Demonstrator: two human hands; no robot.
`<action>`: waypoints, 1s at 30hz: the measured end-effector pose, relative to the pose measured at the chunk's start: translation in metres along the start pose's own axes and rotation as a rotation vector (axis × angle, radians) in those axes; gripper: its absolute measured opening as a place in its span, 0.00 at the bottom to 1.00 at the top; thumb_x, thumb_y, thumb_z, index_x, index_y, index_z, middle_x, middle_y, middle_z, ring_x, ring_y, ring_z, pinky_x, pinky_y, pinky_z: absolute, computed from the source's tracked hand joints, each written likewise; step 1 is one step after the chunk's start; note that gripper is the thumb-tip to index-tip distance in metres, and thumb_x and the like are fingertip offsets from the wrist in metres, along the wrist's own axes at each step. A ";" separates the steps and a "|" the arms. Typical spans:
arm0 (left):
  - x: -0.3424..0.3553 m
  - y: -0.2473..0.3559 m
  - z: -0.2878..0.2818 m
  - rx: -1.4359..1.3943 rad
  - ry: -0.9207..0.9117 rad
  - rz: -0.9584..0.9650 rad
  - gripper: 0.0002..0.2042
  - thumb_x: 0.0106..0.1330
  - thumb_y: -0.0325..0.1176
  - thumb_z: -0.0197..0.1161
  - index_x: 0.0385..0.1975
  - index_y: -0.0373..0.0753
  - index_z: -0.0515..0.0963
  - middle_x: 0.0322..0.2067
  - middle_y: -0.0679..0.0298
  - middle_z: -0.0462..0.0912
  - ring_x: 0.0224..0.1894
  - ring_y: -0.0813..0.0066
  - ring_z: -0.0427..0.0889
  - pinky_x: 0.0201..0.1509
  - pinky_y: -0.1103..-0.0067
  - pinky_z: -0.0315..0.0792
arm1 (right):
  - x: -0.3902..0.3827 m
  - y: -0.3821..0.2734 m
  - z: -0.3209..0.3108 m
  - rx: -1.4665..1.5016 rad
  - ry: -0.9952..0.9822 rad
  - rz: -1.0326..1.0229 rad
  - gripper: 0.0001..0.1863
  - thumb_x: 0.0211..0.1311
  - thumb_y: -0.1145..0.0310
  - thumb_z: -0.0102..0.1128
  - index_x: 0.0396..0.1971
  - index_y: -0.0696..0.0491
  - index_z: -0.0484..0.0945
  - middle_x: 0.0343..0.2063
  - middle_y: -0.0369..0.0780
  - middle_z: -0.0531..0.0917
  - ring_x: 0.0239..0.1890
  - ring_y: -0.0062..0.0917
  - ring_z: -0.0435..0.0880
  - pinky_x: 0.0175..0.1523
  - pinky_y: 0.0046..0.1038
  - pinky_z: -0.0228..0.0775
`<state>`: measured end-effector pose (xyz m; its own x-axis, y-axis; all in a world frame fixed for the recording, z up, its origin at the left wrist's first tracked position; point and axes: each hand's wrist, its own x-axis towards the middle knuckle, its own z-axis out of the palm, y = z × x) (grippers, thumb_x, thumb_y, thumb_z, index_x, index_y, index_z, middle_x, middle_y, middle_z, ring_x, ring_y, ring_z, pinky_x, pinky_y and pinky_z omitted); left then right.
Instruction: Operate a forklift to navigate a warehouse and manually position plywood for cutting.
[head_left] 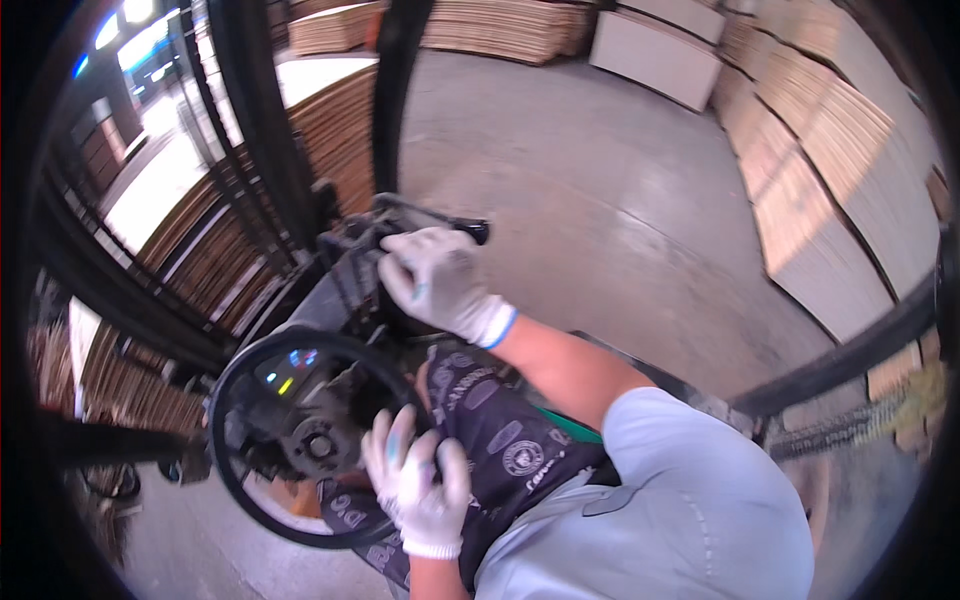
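Note:
My left hand [420, 485], in a white knit glove, is at the right side of a black steering wheel [232, 478]. Its fingers lie over the wheel and the rim passes between them and the thumb. Farther forward, my right hand [440, 280], gloved too, is curled above the dark control levers [350, 285]; what its fingers close round is hidden. A black handle [470, 230] sticks out just beyond it. Behind the wheel, a small instrument display [286, 383] is lit.
Dark mast uprights [262, 120] of the forklift stand ahead on the left. Past them lie stacked wooden sheets [335, 125]. More board stacks [820, 170] line the right side, and others [500, 30] stand at the back. Grey concrete floor [580, 170] lies between.

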<state>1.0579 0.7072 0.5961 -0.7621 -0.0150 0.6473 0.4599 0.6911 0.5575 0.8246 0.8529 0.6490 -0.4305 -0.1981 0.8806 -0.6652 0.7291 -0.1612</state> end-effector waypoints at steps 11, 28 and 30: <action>-0.019 0.005 0.014 -0.002 -0.013 -0.027 0.11 0.65 0.24 0.70 0.46 0.41 0.80 0.56 0.51 0.88 0.65 0.36 0.83 0.77 0.36 0.66 | -0.007 0.031 -0.010 -0.030 0.084 0.044 0.09 0.63 0.67 0.75 0.40 0.53 0.92 0.32 0.43 0.93 0.37 0.42 0.93 0.46 0.46 0.83; 0.076 -0.020 0.006 0.124 0.004 0.106 0.09 0.67 0.34 0.75 0.44 0.40 0.90 0.66 0.48 0.85 0.75 0.33 0.75 0.82 0.38 0.60 | -0.011 -0.006 0.002 0.011 -0.048 -0.049 0.05 0.66 0.68 0.74 0.36 0.53 0.91 0.29 0.47 0.89 0.32 0.44 0.90 0.40 0.45 0.81; 0.097 -0.037 -0.001 0.116 0.083 0.137 0.09 0.67 0.36 0.75 0.42 0.41 0.91 0.64 0.49 0.86 0.74 0.36 0.77 0.82 0.41 0.61 | -0.020 -0.014 -0.003 0.018 -0.041 -0.076 0.05 0.68 0.67 0.72 0.38 0.52 0.90 0.30 0.46 0.89 0.34 0.44 0.89 0.41 0.48 0.79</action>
<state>0.9677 0.6797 0.6389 -0.6537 0.0287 0.7562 0.4975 0.7693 0.4008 0.8447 0.8482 0.6346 -0.4028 -0.2791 0.8717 -0.7077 0.6989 -0.1032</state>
